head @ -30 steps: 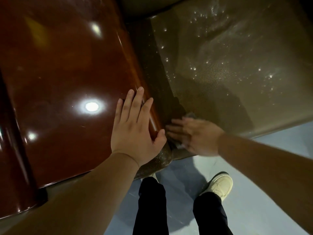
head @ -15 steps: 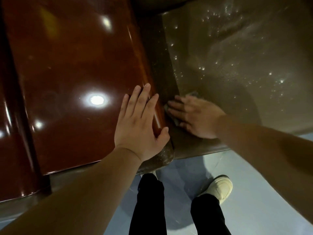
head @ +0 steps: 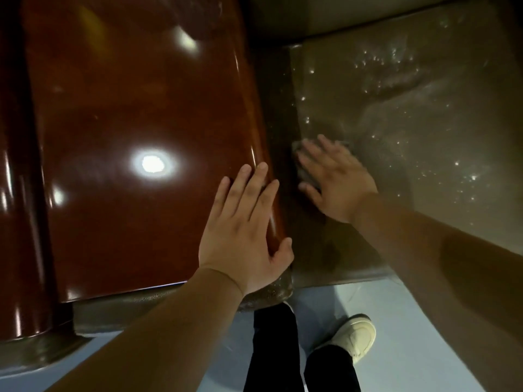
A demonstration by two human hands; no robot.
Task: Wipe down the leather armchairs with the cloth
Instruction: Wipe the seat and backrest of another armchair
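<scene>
A brown leather armchair fills the view; its seat cushion (head: pixel 410 123) lies at the right and glistens with small wet spots. My right hand (head: pixel 336 179) lies flat, fingers spread, on the seat's left edge, pressing a small grey cloth (head: pixel 304 172) that shows only around the fingertips. The hand is blurred. My left hand (head: pixel 246 236) rests flat with straight fingers on the glossy reddish-brown wooden armrest top (head: pixel 135 123) at its right front corner, thumb over the edge.
A second glossy wooden panel (head: pixel 17 222) runs down the far left. Pale blue floor (head: pixel 410 349) lies in front of the chair, with my dark trouser legs (head: pixel 271 349) and a white shoe (head: pixel 353 338) close to the seat's front edge.
My right hand has slid with the cloth away from the seat's front edge, farther back along the gap beside the armrest. My left hand stays on the armrest.
</scene>
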